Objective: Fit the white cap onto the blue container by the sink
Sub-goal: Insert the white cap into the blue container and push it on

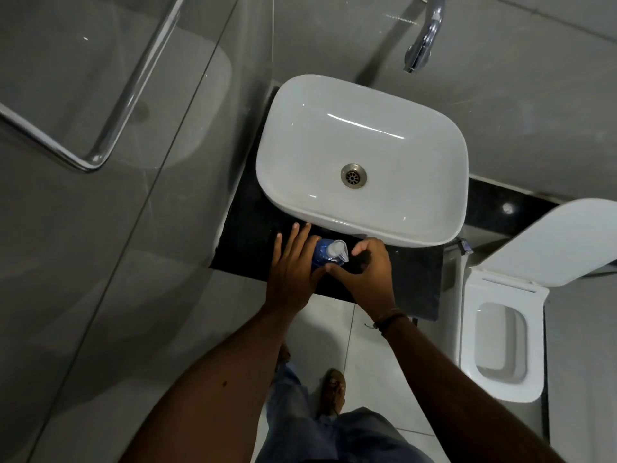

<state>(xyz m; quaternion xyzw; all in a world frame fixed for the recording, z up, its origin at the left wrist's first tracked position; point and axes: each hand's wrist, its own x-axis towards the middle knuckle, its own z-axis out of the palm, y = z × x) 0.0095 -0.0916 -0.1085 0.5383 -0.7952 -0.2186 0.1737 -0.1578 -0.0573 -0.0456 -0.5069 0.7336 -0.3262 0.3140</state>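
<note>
The blue container [320,253] stands on the black counter [248,238] just in front of the white sink [364,158]. The white cap [338,250], a pump top with its nozzle pointing right, sits on top of the container. My left hand [292,265] holds the container from the left, fingers stretched along its side and thumb under it. My right hand [367,270] is on the right in a C shape. Its thumb tip touches the container's near side, and its curled fingertips are close to the cap's nozzle, with a dark gap in the palm.
A chrome tap [422,45] juts from the grey wall above the sink. A white toilet [500,342] with its lid raised stands to the right. A glass shower panel with a chrome rail [110,128] is on the left. My feet are on the pale floor tiles [364,355].
</note>
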